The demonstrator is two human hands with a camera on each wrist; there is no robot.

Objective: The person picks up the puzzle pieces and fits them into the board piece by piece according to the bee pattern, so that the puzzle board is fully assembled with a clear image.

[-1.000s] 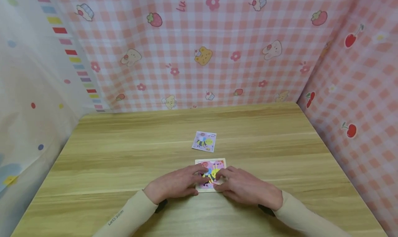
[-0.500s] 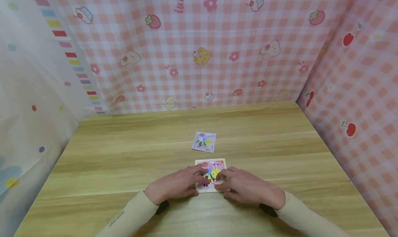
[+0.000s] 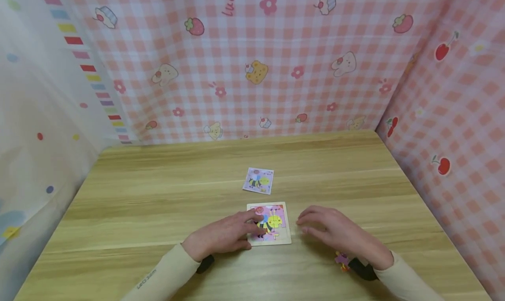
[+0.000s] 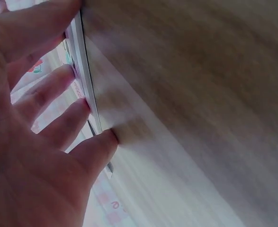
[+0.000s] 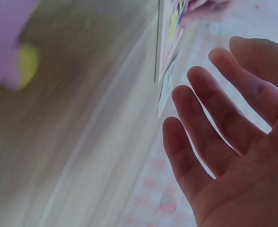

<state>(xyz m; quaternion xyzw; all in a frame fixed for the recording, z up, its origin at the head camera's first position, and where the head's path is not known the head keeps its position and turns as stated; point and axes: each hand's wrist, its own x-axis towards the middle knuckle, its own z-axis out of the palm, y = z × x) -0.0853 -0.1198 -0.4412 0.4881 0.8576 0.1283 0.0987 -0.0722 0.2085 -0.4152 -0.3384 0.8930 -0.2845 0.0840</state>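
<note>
A square jigsaw puzzle of a yellow bee in a pale wooden tray (image 3: 288,231) lies on the table; bare wood shows at its lower right. My left hand (image 3: 226,233) rests on the left side of it, fingertips on the pieces and thumb by the near left edge. In the left wrist view these fingers (image 4: 65,125) touch the tray's edge. To the right of the tray, apart from it, hovers my right hand (image 3: 335,231), relaxed and holding nothing. Loose purple-and-yellow puzzle pieces (image 3: 342,260) lie below the right wrist, partly hidden by it; they appear blurred in the right wrist view.
Behind the tray lies a square card (image 3: 258,181) printed with a similar bee. The wood-grain table (image 3: 158,191) meets a pink checked cloth (image 3: 221,51) at the back, with more cloth along both sides.
My right hand has lifted off the puzzle and moved right, uncovering its right side. Loose pieces now show below the right wrist. The left hand stays on the puzzle.
</note>
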